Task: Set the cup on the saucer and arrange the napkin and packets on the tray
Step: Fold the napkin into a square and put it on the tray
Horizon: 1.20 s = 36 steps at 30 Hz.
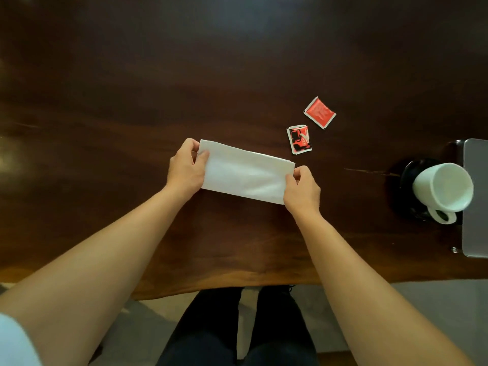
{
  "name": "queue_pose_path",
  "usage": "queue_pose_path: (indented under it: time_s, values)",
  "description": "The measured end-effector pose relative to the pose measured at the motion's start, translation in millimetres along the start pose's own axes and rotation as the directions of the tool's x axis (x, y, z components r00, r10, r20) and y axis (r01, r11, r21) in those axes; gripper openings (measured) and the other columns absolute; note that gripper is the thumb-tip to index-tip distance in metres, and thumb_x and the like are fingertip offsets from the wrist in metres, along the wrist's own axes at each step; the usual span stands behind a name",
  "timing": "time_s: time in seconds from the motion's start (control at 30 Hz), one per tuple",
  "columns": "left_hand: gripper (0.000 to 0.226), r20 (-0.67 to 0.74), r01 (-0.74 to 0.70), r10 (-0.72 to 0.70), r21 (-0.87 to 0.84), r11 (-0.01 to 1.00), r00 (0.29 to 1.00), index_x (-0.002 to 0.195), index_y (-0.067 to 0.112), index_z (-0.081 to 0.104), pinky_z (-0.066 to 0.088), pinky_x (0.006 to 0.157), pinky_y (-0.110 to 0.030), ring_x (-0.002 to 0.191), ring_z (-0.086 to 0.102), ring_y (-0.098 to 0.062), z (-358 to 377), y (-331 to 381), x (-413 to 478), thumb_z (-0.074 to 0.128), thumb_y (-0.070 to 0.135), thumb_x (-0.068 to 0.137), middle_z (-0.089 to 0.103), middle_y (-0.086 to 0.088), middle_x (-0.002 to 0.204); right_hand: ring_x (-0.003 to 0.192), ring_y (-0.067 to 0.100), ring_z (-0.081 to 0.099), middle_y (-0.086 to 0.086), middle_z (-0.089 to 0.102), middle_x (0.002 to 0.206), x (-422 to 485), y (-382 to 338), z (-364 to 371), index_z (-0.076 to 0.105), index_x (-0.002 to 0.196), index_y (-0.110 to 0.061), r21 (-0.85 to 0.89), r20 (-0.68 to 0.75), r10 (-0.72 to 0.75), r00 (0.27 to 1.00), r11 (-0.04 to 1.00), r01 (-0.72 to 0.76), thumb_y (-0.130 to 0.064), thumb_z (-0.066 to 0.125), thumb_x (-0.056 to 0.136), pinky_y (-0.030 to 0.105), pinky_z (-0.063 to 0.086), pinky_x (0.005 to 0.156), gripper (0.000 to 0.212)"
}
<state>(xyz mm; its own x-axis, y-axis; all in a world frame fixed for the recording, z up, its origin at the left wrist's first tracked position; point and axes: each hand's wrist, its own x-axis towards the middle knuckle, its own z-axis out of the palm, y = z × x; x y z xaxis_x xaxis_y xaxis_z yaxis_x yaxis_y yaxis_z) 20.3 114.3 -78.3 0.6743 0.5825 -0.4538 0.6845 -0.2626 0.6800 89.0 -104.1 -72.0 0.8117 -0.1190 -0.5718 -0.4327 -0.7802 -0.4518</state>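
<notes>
A white napkin (247, 171), folded into a long strip, is stretched between both hands over the dark wooden table (184, 75). My left hand (186, 167) pinches its left end and my right hand (302, 191) pinches its right end. Two red packets lie just beyond the napkin's right end: one with black and white print (299, 139), one plain red with white edges (319, 112). At the far right a white cup (443, 190) stands on a black saucer (408, 175), its handle facing the near side. A grey tray (475, 233) lies beside them at the frame's right edge.
The table's near edge runs across the lower part of the view, with my dark-trousered legs and the floor below it. A small metal piece (454, 250) sticks out at the tray's near left corner.
</notes>
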Motion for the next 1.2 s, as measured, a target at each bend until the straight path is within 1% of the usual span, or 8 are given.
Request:
queue_pose_path:
  time_s: [0.2, 0.5, 0.6, 0.73, 0.9, 1.0, 1.07, 1.2]
  values:
    - [0.025, -0.134, -0.061, 0.063, 0.023, 0.998, 0.989, 0.103, 0.009, 0.052, 0.046, 0.055, -0.026, 0.073, 0.057, -0.009, 19, -11, 5, 0.044, 0.033, 0.105, 0.059, 0.002, 0.090, 0.070, 0.025, 0.053, 0.002, 0.056, 0.079, 5, 2, 12, 0.042, 0.100, -0.019, -0.344, -0.148, -0.174, 0.974, 0.932, 0.114, -0.028, 0.030, 0.108, 0.035, 0.038, 0.060, 0.016]
    - [0.022, -0.231, -0.091, 0.131, 0.178, 0.980, 0.964, 0.104, 0.009, 0.052, 0.050, 0.056, -0.037, 0.064, 0.058, -0.014, 21, -4, -2, 0.047, 0.030, 0.104, 0.060, -0.004, 0.083, 0.076, 0.036, 0.066, 0.007, 0.063, 0.077, 8, -1, 14, 0.042, 0.102, -0.019, -0.384, -0.161, -0.188, 0.969, 0.916, 0.114, -0.033, 0.030, 0.107, 0.034, 0.038, 0.059, 0.020]
    - [0.031, -0.245, -0.066, 0.170, 0.380, 0.923, 0.955, 0.121, 0.012, 0.050, 0.054, 0.076, -0.046, 0.094, 0.064, -0.031, 23, 2, -16, 0.055, 0.034, 0.100, 0.063, -0.010, 0.106, 0.069, 0.027, 0.062, 0.000, 0.061, 0.077, 14, 0, 8, 0.041, 0.095, -0.023, -0.271, -0.149, -0.104, 0.983, 0.961, 0.060, -0.039, 0.030, 0.105, 0.036, 0.048, 0.063, 0.022]
    - [0.063, -0.223, -0.162, 0.349, 0.583, 0.796, 0.910, 0.147, 0.010, 0.035, 0.036, 0.111, -0.048, 0.137, 0.037, -0.035, 32, 5, -35, 0.059, 0.035, 0.095, 0.039, -0.017, 0.147, 0.084, 0.021, 0.067, 0.000, 0.065, 0.090, 10, 1, -3, 0.049, 0.112, -0.024, 0.008, -0.133, -0.019, 0.991, 1.000, 0.020, -0.042, 0.040, 0.102, 0.038, 0.054, 0.074, 0.022]
    - [0.069, -0.200, -0.091, 0.250, 0.582, 0.808, 0.947, 0.157, 0.018, 0.021, 0.022, 0.117, -0.058, 0.152, 0.013, -0.041, 31, -7, -33, 0.055, 0.029, 0.098, 0.020, -0.021, 0.162, 0.118, 0.021, 0.052, 0.004, 0.056, 0.127, -37, 1, 11, 0.043, 0.142, -0.014, -0.041, -0.052, -0.158, 0.986, 0.987, 0.156, -0.036, 0.052, 0.098, 0.036, 0.048, 0.093, 0.051]
    - [0.059, 0.028, -0.362, 0.461, 0.662, 0.656, 0.887, 0.156, 0.016, 0.028, 0.020, 0.118, -0.056, 0.153, 0.013, -0.040, 28, -22, -30, 0.043, 0.031, 0.101, 0.022, -0.020, 0.164, 0.136, 0.027, 0.037, 0.009, 0.047, 0.142, -66, 0, 30, 0.040, 0.144, -0.010, -0.108, -0.079, -0.414, 0.907, 0.908, 0.406, -0.029, 0.056, 0.094, 0.044, 0.040, 0.109, 0.056]
    - [0.058, 0.208, -0.492, 0.505, 0.689, 0.532, 0.837, 0.158, 0.020, 0.023, 0.015, 0.122, -0.054, 0.154, 0.008, -0.037, 29, -34, -24, 0.031, 0.039, 0.104, 0.015, -0.016, 0.167, 0.148, 0.032, 0.023, 0.013, 0.035, 0.155, -80, -6, 51, 0.033, 0.150, -0.011, -0.202, 0.070, -0.571, 0.818, 0.795, 0.572, -0.032, 0.051, 0.095, 0.049, 0.029, 0.118, 0.061]
    - [0.065, 0.242, -0.440, 0.426, 0.768, 0.465, 0.872, 0.161, 0.023, 0.003, -0.006, 0.124, -0.045, 0.155, -0.007, -0.028, 30, -52, -11, 0.020, 0.048, 0.103, -0.004, -0.009, 0.169, 0.153, 0.030, -0.008, 0.007, 0.000, 0.168, -52, 9, 85, 0.006, 0.158, -0.022, -0.434, 0.327, -0.653, 0.683, 0.538, 0.722, -0.054, 0.025, 0.101, 0.057, 0.000, 0.122, 0.069]
